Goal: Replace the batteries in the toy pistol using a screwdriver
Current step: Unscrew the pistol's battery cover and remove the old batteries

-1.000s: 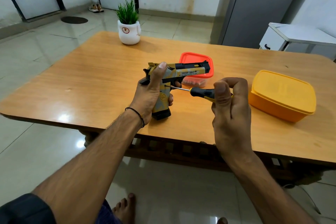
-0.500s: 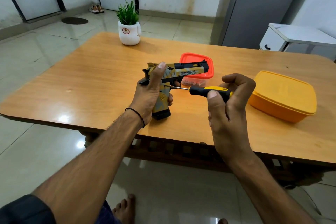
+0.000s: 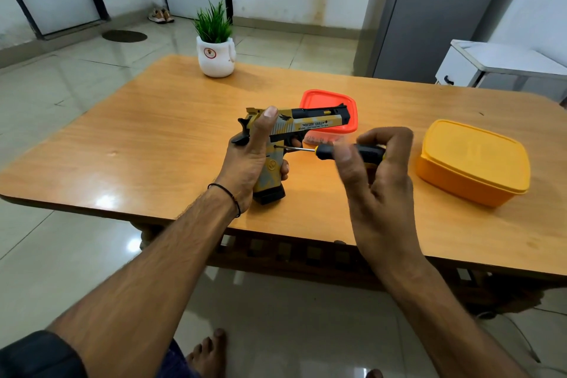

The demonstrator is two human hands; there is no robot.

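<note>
Your left hand (image 3: pixel 250 159) is wrapped round the grip of the yellow, grey and black plastic toy pistol (image 3: pixel 310 124). Its thumb stretches up along the rear of the slide and its fingertips curl round the front of the grip. You hold the toy pistol upright over the pale wooden bench (image 3: pixel 153 147), barrel pointing right. I cannot tell whether its black butt touches the bench.

Your right hand (image 3: pixel 377 181) pinches the black-and-yellow handle of the slim screwdriver (image 3: pixel 323 151) between the thumb and curled fingers; the thumb is blurred. The metal shaft lies nearly level, and its tip meets the side of the toy pistol at the top of the grip, just below the slide.

Behind the barrel, a small clear plastic box with a red lid (image 3: pixel 325 100) sits on the bench, partly hidden by the toy pistol. To the right of your right hand stands a closed yellow-orange plastic box (image 3: pixel 474 159). Near the far edge is a white pot with a green grassy plant (image 3: pixel 215 49).
</note>
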